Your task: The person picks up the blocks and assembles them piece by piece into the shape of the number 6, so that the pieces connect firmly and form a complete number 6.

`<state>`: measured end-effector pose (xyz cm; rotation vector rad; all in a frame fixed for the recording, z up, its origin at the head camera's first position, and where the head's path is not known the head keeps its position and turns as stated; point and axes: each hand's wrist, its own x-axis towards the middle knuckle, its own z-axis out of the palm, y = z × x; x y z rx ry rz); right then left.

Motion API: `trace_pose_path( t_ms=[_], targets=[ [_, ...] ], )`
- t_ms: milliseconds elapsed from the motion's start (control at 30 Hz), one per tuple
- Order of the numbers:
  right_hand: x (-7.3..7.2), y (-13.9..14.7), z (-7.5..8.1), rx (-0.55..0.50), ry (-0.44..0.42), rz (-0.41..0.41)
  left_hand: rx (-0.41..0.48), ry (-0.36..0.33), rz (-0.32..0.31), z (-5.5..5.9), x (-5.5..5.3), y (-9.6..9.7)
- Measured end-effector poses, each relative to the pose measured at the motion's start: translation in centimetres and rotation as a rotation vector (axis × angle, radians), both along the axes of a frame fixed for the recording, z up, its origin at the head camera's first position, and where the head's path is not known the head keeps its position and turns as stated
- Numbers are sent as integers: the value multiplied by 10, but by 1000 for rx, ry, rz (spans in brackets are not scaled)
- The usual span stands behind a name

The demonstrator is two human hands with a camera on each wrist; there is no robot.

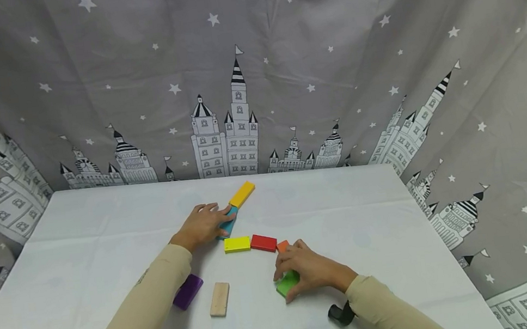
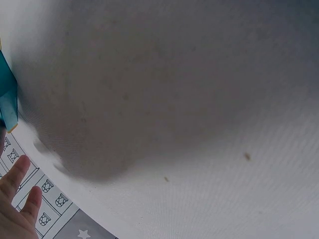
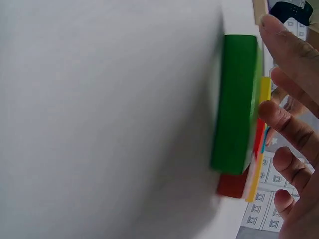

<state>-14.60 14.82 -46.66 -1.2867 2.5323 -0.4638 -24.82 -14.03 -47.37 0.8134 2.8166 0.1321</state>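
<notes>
My left hand holds a blue block between index finger and thumb, its other fingers spread. At the left wrist view's edge only part of this teal-looking block shows. An orange-yellow block lies against the blue block's far end. My right hand has thumb and fingers around a green block, thumb at the near side. In the right wrist view the fingertips are right at the green block's edge. Just beyond it is an orange block, partly covered by the fingers.
A yellow block and a red block form a curving row with the orange one. Nearer me lie a purple block, partly behind my left sleeve, and a plain wooden block. A grey castle-print curtain hangs behind the white table.
</notes>
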Motion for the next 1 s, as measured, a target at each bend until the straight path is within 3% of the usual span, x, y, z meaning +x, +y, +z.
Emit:
trace_pose_path(
  t_ms=[167, 367, 500, 733, 1000],
  targets=[
    [-5, -8, 9, 0, -12, -21, -23, 11, -31, 5, -10, 12],
    [-17, -35, 16, 13, 2, 94, -67, -14, -33, 9, -16, 18],
    [-27, -60, 18, 26, -19, 187, -63, -22, -24, 10, -14, 15],
    [-36, -102, 16, 16, 17, 407, -38, 2, -30, 5, -7, 6],
    [-30, -135, 8, 93, 35, 520, -9, -12, -18, 4, 3, -5]
  ],
)
